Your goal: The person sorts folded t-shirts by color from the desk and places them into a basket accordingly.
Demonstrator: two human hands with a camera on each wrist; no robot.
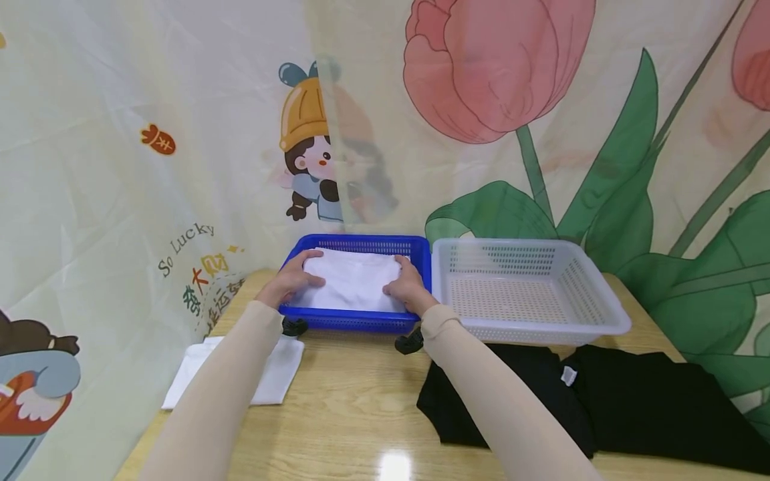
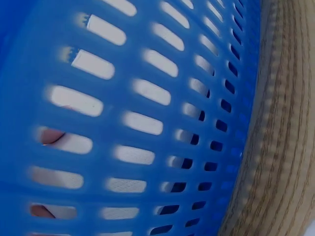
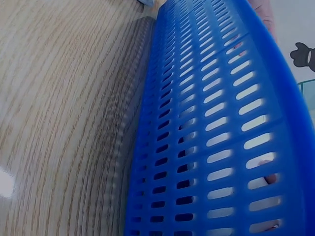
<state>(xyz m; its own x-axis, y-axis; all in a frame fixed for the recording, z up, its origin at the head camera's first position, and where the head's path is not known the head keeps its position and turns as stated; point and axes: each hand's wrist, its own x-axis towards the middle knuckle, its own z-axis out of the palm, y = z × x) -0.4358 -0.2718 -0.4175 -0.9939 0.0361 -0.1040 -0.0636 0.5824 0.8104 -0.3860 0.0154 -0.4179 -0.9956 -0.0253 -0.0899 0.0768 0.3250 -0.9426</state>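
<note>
Both hands, left (image 1: pixel 293 275) and right (image 1: pixel 408 287), press flat on the white cloth (image 1: pixel 351 284) seated in the blue basket (image 1: pixel 361 322); another white cloth (image 1: pixel 273 374) and black garments (image 1: pixel 601 394) remain on the tabletop's near edge

Blue slotted basket (image 1: pixel 361 322) with white cloth (image 1: pixel 351 284) inside, translucent white basket (image 1: pixel 529 294) beside it, light wood-grain table (image 1: pixel 355 407), another white cloth (image 1: pixel 273 377), black clothes (image 1: pixel 601 401), beige sleeves (image 1: pixel 240 367), cream backdrop (image 1: pixel 120 133) with pink tulips, green leaves and cartoon figures.
</note>
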